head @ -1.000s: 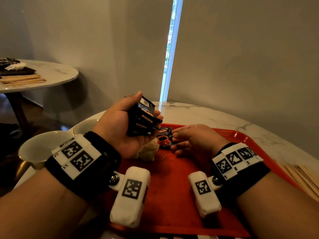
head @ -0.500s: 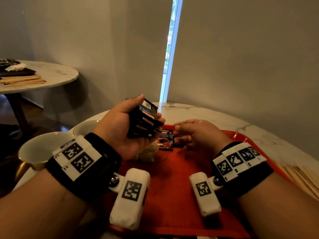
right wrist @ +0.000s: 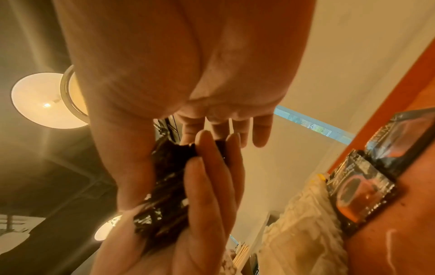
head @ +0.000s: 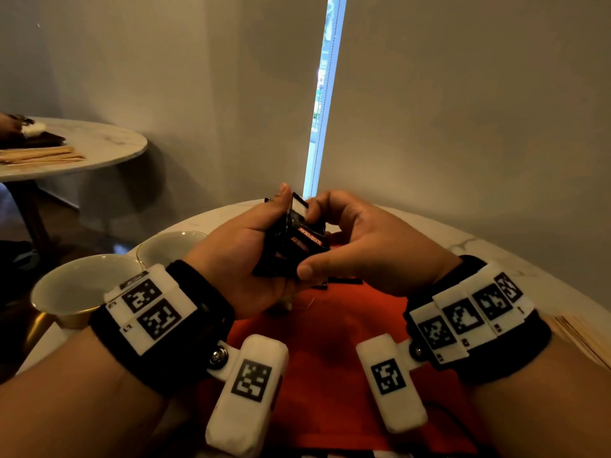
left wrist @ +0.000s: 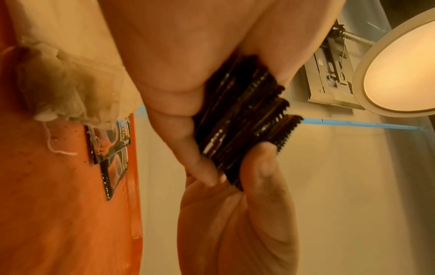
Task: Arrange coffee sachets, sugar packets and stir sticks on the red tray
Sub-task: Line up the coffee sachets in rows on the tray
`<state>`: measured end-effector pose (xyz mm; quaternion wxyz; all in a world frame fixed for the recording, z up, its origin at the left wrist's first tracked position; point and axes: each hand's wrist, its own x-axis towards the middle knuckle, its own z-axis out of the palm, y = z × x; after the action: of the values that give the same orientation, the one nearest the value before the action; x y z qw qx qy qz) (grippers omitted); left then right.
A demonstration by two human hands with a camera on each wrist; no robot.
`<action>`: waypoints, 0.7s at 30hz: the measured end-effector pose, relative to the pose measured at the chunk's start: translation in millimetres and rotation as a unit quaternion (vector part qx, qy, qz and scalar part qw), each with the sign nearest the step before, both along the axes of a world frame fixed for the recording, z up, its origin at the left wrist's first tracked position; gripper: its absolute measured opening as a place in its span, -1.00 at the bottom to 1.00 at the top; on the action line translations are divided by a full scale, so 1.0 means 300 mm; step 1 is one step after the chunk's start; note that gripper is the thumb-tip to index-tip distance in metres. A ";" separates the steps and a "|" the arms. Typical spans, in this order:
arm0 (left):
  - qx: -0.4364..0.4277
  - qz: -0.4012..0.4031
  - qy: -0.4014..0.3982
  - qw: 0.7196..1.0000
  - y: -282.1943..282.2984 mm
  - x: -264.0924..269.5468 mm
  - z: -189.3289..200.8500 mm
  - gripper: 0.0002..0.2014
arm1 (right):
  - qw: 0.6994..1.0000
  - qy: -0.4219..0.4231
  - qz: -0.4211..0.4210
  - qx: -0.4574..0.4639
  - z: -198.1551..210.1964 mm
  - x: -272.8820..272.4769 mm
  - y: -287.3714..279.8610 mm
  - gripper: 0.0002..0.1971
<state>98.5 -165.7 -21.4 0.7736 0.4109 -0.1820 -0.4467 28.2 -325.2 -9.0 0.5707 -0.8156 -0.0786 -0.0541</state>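
The left hand (head: pixel 238 259) is clenched round a stack of dark coffee sachets (head: pixel 291 249), held above the far part of the red tray (head: pixel 330 358). The right hand (head: pixel 370 249) has its thumb and fingers closed on the stack's near end; this looks like peeling off the next sachet to lay down.

Two sachets (left wrist: pixel 110 148) already lie flat on the tray near its far edge, overlapping a little, and a pale gauzy bag (left wrist: pixel 70 83) sits on the tray just beside them. Stir sticks (head: pixel 582 338) lie on the tabletop (head: pixel 496 252) off the tray's right edge. Two cups (head: pixel 79 285) stand at the tabletop's left edge.

To do this step well, I would pinch only the outermost sachet by its serrated end and slide it off sideways while the left hand keeps the rest squeezed, since the foil looks slick and the stack is fanned out (left wrist: pixel 247 121), so several could slip free together. Then lay it beside the two on the tray, aligned with them.

Hard to tell: whether the right hand pinches one sachet or several, as the fingers cover the contact in every view. In the head view the hands hide the two laid sachets almost wholly. No sugar packets can be made out anywhere; what the gauzy bag holds is unclear. The tray's near edge is cut off.
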 end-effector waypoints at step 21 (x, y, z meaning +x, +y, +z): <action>0.003 0.005 -0.013 1.000 0.023 0.031 0.000 -0.58 | 0.997 -0.035 -0.044 -0.049 -0.002 0.001 -0.031 -0.57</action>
<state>107.7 -158.7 -21.4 0.7721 0.4200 -0.1890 -0.4378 28.6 -334.5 -9.7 0.5242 -0.8426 -0.0652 -0.1043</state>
